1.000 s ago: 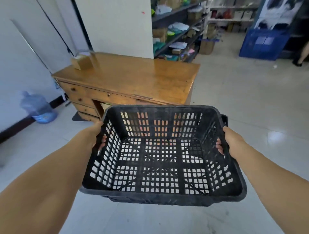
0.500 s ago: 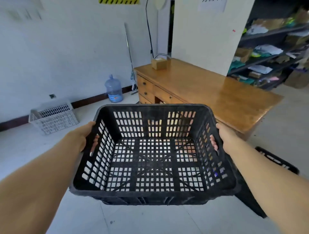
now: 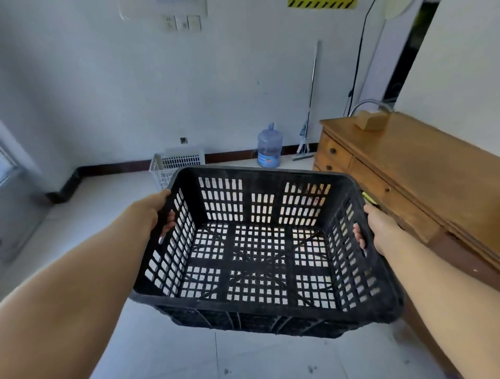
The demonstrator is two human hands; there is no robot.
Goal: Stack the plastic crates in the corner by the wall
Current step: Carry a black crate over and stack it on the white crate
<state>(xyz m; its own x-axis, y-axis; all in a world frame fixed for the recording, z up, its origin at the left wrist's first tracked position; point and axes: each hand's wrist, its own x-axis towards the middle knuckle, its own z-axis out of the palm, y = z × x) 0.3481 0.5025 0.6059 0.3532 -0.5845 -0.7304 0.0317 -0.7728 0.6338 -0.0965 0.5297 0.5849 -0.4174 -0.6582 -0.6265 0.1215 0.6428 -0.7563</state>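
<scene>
**No legible writing faces you.**
The yellow-and-black striped sign (image 3: 322, 3) high on the wall (image 3: 108, 81) shows you only diagonal bars, cut off by the top edge. The label (image 3: 267, 160) low on the water jug (image 3: 269, 140) is too blurred to give you a word or a brand.

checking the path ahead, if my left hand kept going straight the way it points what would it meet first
Probably the white crate on the floor by the wall: the left hand, gripping the black crate by its side, points toward it. Depth is unclear.
</scene>
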